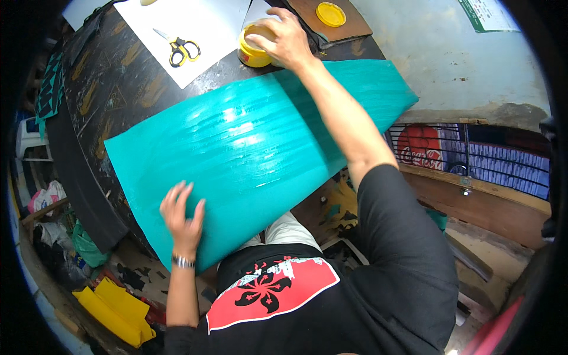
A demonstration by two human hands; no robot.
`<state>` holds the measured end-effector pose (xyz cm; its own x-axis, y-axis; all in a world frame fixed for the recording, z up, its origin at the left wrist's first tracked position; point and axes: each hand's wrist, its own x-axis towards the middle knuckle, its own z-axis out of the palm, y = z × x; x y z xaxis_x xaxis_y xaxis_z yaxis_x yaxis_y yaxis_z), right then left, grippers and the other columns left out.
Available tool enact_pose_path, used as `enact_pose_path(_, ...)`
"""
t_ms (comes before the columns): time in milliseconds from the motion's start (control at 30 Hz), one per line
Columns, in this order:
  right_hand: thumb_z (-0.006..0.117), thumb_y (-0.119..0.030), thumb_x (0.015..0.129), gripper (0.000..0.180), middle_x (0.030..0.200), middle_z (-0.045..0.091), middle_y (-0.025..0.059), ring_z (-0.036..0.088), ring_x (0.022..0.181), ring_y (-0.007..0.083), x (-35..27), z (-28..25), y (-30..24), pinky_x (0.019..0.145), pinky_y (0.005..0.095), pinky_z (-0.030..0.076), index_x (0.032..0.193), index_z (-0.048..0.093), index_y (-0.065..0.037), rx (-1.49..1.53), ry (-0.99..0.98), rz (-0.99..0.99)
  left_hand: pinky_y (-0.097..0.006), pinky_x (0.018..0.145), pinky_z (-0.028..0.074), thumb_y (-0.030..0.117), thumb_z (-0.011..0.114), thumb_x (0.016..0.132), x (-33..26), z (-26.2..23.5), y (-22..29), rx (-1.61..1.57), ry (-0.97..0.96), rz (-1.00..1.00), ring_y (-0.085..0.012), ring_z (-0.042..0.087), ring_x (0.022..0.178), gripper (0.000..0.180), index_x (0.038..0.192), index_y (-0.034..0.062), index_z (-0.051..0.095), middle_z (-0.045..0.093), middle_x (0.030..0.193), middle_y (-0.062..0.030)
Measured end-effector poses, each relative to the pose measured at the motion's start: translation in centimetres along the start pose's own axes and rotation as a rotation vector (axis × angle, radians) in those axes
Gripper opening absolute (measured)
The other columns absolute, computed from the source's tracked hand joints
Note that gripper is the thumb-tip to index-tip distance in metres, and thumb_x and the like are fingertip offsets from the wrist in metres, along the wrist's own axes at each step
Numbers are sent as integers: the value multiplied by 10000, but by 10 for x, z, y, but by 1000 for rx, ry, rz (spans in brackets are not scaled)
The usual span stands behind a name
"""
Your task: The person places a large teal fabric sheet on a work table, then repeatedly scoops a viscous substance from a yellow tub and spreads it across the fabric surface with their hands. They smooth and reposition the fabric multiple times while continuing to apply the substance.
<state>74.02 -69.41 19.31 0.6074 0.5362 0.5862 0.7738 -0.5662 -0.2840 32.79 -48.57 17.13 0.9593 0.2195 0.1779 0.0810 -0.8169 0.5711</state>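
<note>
A large teal sheet (236,142) with wet, glossy streaks lies across the dark table in front of me. My left hand (182,218) is open, fingers apart, over the sheet's near left part. At the far side, my right hand (284,40) is at the mouth of an open yellow tub (254,57). Its thumb and fingers bend together over the opening, and whatever they hold is hidden. The tub's round yellow lid (331,15) lies on a brown board to the right. Scissors (184,52) with black and yellow handles rest on white paper (204,26) left of the tub.
The dark table (106,77) has brown smears. A pale blue-grey surface (432,47) borders it on the right, above a black wire grille (467,148). Yellow folded material (115,310), a green bag (89,245) and scraps lie on the floor at the left.
</note>
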Motion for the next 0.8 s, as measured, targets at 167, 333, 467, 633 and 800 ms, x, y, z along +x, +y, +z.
enact_pose_path(167, 585, -665, 819, 879, 1549, 257, 213, 97, 1478, 371, -71, -28, 10, 1146, 633, 53, 1403, 453, -21, -227, -222, 433, -415, 1110, 363, 282, 823, 747, 200, 94, 52, -336, 24, 101, -345, 425, 1353, 844, 1435, 13, 414, 442, 1451, -226)
enact_pose_path(333, 518, -793, 772, 1138, 1624, 55, 176, -35, 1507, 313, -110, -15, 24, 1152, 621, -61, 1526, 211, 1, -334, -538, 505, -435, 1093, 371, 324, 916, 588, 287, 162, 92, -429, 184, 40, -386, 439, 1306, 1128, 1450, -30, 281, 436, 1396, -262)
enact_pose_path(467, 496, -834, 747, 1164, 1627, 63, 153, -26, 1508, 297, -104, 1, 34, 1154, 617, -74, 1534, 208, -27, -363, -559, 451, -444, 1079, 377, 303, 939, 538, 299, 189, 96, -583, 281, -9, -394, 437, 1280, 1161, 1428, -18, 265, 442, 1361, -229)
enact_pose_path(633, 467, -859, 741, 1167, 1626, 72, 151, -22, 1507, 302, -99, 4, 39, 1158, 617, -62, 1538, 209, -47, -323, -588, 373, -416, 997, 443, 321, 936, 559, 302, 191, 84, -373, 361, -13, -311, 537, 1147, 1009, 1370, 25, 415, 542, 1208, -155)
enact_pose_path(800, 465, -842, 764, 1139, 1618, 59, 191, -23, 1503, 336, -113, -1, 34, 1155, 619, -46, 1539, 206, -47, -186, -554, 431, -426, 970, 469, 304, 923, 575, 297, 164, 81, -289, 129, -17, -299, 567, 1134, 992, 1383, 24, 419, 584, 1199, -155)
